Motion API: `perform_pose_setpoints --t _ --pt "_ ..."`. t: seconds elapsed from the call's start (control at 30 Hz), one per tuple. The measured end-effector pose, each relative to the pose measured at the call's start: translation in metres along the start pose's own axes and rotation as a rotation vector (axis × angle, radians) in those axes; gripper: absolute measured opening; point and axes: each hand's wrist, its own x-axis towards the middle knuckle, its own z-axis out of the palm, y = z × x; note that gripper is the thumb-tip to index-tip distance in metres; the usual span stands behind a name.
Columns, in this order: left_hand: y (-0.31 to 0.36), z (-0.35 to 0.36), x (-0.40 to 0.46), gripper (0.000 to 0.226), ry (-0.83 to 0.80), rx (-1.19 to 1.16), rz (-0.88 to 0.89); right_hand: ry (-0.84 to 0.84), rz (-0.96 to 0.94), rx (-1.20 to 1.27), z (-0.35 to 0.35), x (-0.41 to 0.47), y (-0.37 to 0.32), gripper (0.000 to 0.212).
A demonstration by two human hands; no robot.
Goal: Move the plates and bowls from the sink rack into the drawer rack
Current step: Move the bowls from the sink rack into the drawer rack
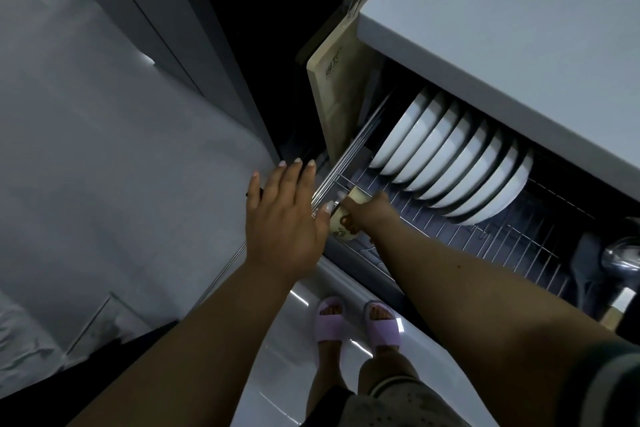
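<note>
Plates, white and round (450, 163), are standing on edge in a close row inside the wire drawer rack (485, 236), which is pulled out from under the pale grey desk (502, 28) at the right. The row is running from the far left of the rack toward the near right, each plate leaning against the next. A light wooden cutting board (336, 94) is standing upright at the far left end of the drawer, just beside the first plate.

The right hand (363, 215) is reaching down into the near left corner of the rack and gripping a small cream-coloured cup with a dark leafy pattern (343, 225), its fingers curling round the cup's side. The cup is sitting against the rack's shiny metal front rail (341, 163), well apart from the plates. The left hand (284, 211) is hovering just left of the rail with its fingers straight and spread, holding nothing; its thumb is lying beside the cup.

A shiny steel ladle (620, 256) is lying at the right end of the drawer. Below, on the glossy grey floor (277, 374), the person's feet are resting in lilac open-toed slippers (356, 326). A tall grey cabinet front (104, 149) is filling the left side.
</note>
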Motion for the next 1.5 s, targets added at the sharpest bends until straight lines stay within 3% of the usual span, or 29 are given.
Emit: perform_pose_setpoints --t 0.17,0.3,0.4,0.67,0.77,0.87,1.2,1.5 --pt "0.001 -0.002 0.000 0.067 -0.024 0.006 0.022 0.036 -0.112 -0.005 -0.022 -0.015 -0.002 0.086" --pt "0.004 -0.008 0.003 0.077 -0.088 0.026 0.060 0.067 -0.194 0.077 -0.038 -0.031 0.000 0.058" --pt "0.011 -0.014 0.004 0.086 -0.171 0.038 0.088 0.105 -0.247 0.186 -0.054 -0.051 0.005 0.052" --pt "0.071 -0.045 0.015 0.063 -0.230 -0.124 0.198 0.288 -0.273 0.258 -0.124 -0.105 0.028 0.032" --pt "0.100 -0.053 0.019 0.055 -0.225 -0.159 0.291 0.430 -0.323 0.207 -0.156 -0.137 0.045 0.026" --pt "0.134 -0.060 0.016 0.048 -0.211 -0.150 0.423 0.609 -0.358 0.089 -0.185 -0.168 0.073 0.033" --pt "0.243 -0.075 -0.026 0.053 -0.278 -0.197 0.772 0.930 -0.221 0.252 -0.244 -0.255 0.181 0.025" --pt "0.360 -0.088 -0.107 0.046 -0.239 -0.157 1.042 1.156 -0.088 0.347 -0.286 -0.336 0.300 0.027"
